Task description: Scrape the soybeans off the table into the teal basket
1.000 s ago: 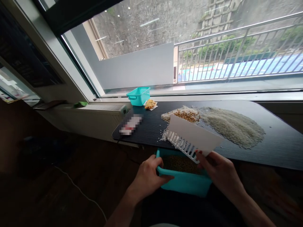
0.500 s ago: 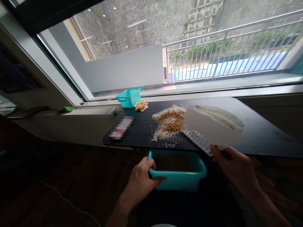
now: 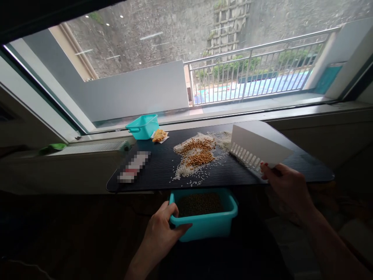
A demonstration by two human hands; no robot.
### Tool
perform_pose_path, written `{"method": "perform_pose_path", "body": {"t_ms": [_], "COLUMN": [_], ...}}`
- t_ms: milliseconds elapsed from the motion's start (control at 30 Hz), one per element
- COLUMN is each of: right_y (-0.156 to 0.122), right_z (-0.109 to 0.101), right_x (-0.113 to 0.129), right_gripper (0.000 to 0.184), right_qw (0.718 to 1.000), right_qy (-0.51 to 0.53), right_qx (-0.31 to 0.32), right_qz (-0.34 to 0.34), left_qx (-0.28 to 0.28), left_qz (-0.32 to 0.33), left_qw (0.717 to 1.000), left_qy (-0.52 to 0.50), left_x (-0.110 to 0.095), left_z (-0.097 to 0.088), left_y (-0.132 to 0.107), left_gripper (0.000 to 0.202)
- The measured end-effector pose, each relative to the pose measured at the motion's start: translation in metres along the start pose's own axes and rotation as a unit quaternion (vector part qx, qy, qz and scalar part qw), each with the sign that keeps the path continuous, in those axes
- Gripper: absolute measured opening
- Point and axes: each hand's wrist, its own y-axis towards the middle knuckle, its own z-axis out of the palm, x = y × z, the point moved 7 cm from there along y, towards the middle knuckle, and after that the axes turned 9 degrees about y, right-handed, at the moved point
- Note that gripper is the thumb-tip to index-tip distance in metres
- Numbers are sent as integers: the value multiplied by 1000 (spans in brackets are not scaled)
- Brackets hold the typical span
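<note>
My left hand [image 3: 160, 229] grips the left rim of a turquoise plastic basin [image 3: 206, 225], which sits just below the front edge of the table. Small dark brownish grains [image 3: 201, 204] lie inside it. Between the fingers of my right hand [image 3: 287, 184] is a white card [image 3: 256, 146] with a row of slots along its lower edge. The card stands tilted over the right part of the table and partly hides white rice [image 3: 224, 140] behind it. Left of the card, golden-yellow beans [image 3: 201, 157] lie heaped on more rice, with loose rice grains scattered around.
A dark wood-grain table [image 3: 157, 171] stands below the window. On its far left are a second turquoise basin [image 3: 144, 128], a crumpled yellowish wrapper [image 3: 160, 135] and a blurred-out flat item [image 3: 134, 167]. A radiator [image 3: 90, 149] runs left of the table.
My view has turned to the right. My right hand has shifted the slotted card rightward, away from the beans and over the rice. The left hand keeps its hold on the basin.
</note>
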Motion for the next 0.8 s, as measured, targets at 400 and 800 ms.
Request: {"method": "perform_pose_path", "body": {"t_ms": [400, 800], "right_y": [-10, -12], "right_z": [42, 65], "right_x": [14, 26], "right_gripper": [43, 36], "right_qw": [997, 993], "right_qy": [53, 16], "right_qx": [59, 90], "right_qz": [-12, -72], "left_qx": [-6, -20], "left_qz": [2, -4], "left_qw": [1000, 1000], "left_qy": [11, -1], "left_x": [-4, -12], "left_z": [-1, -3], "left_y": [-1, -2], "left_gripper": [34, 32]}}
